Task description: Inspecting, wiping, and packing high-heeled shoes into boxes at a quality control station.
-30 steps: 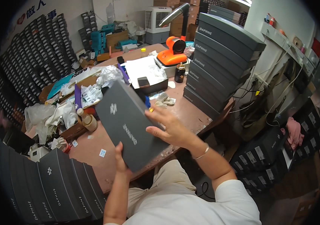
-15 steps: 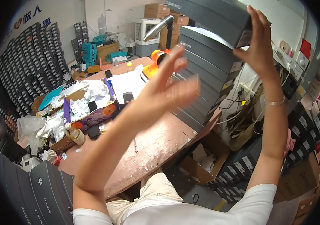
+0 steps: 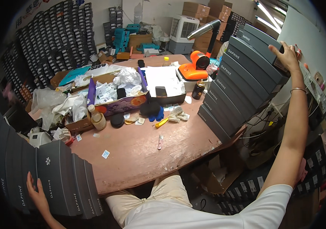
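A desk (image 3: 151, 156) of reddish wood is seen across the middle, cluttered at its far side. A tall stack (image 3: 243, 76) of dark grey boxes is stood on the desk's right end, leaning slightly to the left. A second row of grey boxes (image 3: 52, 179) is set on edge at the near left, beside the desk's near corner.

The right hand (image 3: 287, 57) is raised far right and laid with fingers spread against the right end of the top box (image 3: 260, 42) of the stack; nothing is gripped. The left hand (image 3: 37, 194) is placed at the near left, fingers open and pressed flat on the face of a box in the row, which is touched rather than held.

Between the two piles, an open carton (image 3: 121, 103) of crumpled wrapping is seen at the far side, with an orange device (image 3: 196, 68) to its right. A small cutter (image 3: 160, 142) is lain on the bare wood near the middle, well apart from both hands.
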Demonstrator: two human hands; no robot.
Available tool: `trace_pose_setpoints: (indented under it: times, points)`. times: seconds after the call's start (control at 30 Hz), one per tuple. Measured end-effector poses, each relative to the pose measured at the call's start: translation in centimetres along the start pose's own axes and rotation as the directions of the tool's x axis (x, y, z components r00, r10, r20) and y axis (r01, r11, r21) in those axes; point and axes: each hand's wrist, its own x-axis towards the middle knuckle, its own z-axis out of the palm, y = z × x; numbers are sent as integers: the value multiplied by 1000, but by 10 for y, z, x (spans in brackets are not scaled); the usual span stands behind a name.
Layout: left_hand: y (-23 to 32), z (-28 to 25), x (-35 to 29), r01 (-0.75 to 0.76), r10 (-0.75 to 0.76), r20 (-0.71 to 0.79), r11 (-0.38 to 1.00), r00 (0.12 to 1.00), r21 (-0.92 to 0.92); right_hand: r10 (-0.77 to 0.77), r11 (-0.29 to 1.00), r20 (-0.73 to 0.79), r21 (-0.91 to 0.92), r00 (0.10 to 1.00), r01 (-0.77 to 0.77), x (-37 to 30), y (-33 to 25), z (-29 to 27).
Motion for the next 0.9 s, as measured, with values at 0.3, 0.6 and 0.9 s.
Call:
trace_pose_setpoints:
  times: [0.3, 0.6, 0.9]
  points:
    - [-47, 10, -14, -27, -29, 145, 929, 989, 368, -355, 923, -109, -198, 928, 330, 5, 43, 9]
    - [-2, 0, 15, 112, -201, 342, 958, 918, 263, -402, 912, -465, -124, 789, 391, -83, -49, -14]
    - [99, 110, -64, -24, 135, 575, 980, 807, -197, -922, 44, 387, 153, 19, -987, -564, -344, 95]
